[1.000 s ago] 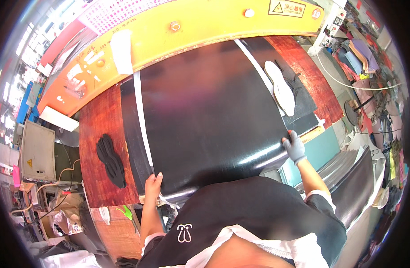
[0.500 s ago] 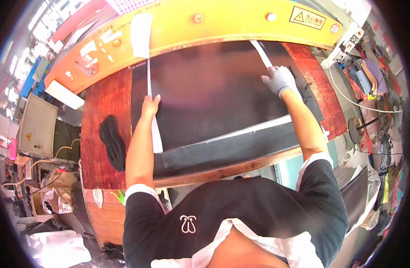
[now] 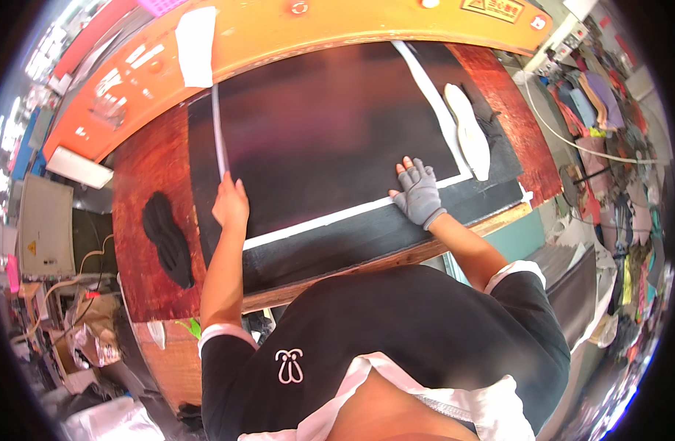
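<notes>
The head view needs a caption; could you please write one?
Bare left hand at narrow white strip, grey-gloved right hand spread over flat black sheet.

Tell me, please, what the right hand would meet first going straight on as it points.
Past the black sheet, the right hand would probably meet the orange beam, though it might pass beneath; depth is unclear.

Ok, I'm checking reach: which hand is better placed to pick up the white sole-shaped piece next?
Probably the right hand: it is open and nearer the white sole-shaped piece. The left hand is at the left white strip, across the black sheet.
</notes>
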Demonstrator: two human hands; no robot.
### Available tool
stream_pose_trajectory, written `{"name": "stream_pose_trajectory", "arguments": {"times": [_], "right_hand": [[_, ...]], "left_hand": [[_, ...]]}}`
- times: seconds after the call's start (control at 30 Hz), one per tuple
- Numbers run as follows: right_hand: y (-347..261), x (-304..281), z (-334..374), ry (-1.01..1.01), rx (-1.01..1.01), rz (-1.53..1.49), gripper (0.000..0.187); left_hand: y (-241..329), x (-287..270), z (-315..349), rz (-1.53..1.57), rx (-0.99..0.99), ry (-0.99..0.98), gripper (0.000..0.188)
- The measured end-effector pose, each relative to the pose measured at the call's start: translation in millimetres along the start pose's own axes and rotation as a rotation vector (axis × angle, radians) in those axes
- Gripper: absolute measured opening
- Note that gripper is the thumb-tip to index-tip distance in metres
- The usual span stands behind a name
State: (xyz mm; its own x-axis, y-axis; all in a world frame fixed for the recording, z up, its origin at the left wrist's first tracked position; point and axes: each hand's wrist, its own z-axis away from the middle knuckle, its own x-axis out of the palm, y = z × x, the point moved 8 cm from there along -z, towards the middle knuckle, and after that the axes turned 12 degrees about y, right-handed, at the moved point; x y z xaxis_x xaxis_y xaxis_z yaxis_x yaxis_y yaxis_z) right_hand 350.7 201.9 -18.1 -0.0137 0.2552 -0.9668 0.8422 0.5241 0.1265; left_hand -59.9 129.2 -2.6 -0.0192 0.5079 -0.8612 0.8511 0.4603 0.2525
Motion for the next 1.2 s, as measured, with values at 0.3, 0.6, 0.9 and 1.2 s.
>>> {"name": "stream_pose_trajectory", "arguments": {"times": [0.3, 0.6, 0.9, 1.2], "right_hand": [[10.4, -11.2, -7.0, 0.138, 0.051, -0.135, 0.064], [37.0, -31.2, -26.5, 0.178, 0.055, -0.681, 0.053], [241.4, 9.8, -27.4, -0.134, 0.762, -0.382, 0.088], [282.7, 43.5, -26.1, 0.130, 0.764, -0.743, 0.080]], "left_hand": [[4.3, 1.7, -0.7, 0.019, 0.074, 0.166, 0.035], [-27.7, 7.8, -5.3, 0.228, 0.072, 0.230, 0.035], [-30.8, 4.9, 56.8, 0.146, -0.064, 0.066, 0.044], [-14.4, -30.5, 72.9, 0.208, -0.135, 0.112, 0.037]]}}
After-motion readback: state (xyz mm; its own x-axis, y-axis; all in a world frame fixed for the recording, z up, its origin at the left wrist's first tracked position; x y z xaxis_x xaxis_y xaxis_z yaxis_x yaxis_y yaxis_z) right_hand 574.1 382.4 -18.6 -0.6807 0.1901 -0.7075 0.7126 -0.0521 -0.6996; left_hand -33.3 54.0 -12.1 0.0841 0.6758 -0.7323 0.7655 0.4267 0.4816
